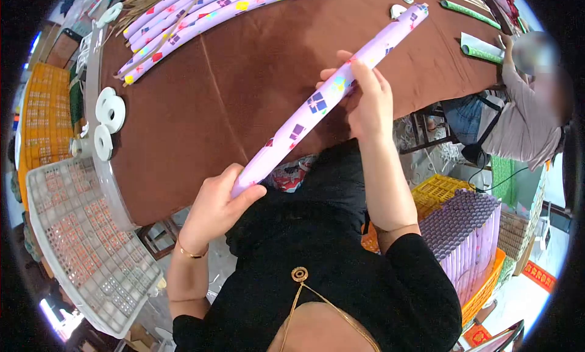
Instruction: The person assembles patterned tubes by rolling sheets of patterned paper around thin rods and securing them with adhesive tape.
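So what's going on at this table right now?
Someone holds a purple patterned roll slanted partly over the brown table, left hand at its lower end, right hand further up. More such rolls lie along the far side, and white rings sit at the left edge. Another person sits on the right.

white crate (119, 298) | orange crate (47, 102) (just beyond) | seated person (521, 126), right

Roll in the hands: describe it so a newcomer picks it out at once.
Find the brown table, then the left hand and right hand by its near side. Both grip a slanting lilac roll with gift-box prints; similar rolls lie along the far side, but this one is held.
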The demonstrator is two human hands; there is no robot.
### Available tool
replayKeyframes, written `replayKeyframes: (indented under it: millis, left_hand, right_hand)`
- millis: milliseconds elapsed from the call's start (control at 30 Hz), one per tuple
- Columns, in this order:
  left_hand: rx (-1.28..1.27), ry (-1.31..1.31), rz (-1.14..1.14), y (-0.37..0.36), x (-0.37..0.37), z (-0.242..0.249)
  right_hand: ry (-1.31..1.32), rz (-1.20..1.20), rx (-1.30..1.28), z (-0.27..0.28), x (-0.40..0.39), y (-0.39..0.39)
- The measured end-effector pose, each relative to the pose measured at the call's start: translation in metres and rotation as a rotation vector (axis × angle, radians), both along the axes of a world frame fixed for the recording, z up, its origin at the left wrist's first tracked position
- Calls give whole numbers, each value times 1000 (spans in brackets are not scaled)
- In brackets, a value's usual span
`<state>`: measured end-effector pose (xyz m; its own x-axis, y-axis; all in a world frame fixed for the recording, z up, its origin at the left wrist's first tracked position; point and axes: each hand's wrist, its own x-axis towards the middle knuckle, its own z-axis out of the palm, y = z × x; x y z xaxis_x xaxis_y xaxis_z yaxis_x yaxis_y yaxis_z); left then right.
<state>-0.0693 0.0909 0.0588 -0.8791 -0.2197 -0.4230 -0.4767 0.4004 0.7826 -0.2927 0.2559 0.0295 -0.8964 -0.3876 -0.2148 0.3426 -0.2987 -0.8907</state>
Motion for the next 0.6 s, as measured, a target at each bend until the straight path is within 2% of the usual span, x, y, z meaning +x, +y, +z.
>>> replayKeyframes:
  millis: [267, 433, 600]
  left_hand:
    - [68, 29, -12, -10, -8, -12]
    - [217, -49, 23, -12, -10, -9]
    - [253, -19, 9, -11, -9, -4]
  right_hand:
    - [11, 256, 69, -8, 63, -15]
    - [27, 318, 60, -4, 62, -13]
    - [-112, 148, -134, 4, 30, -8]
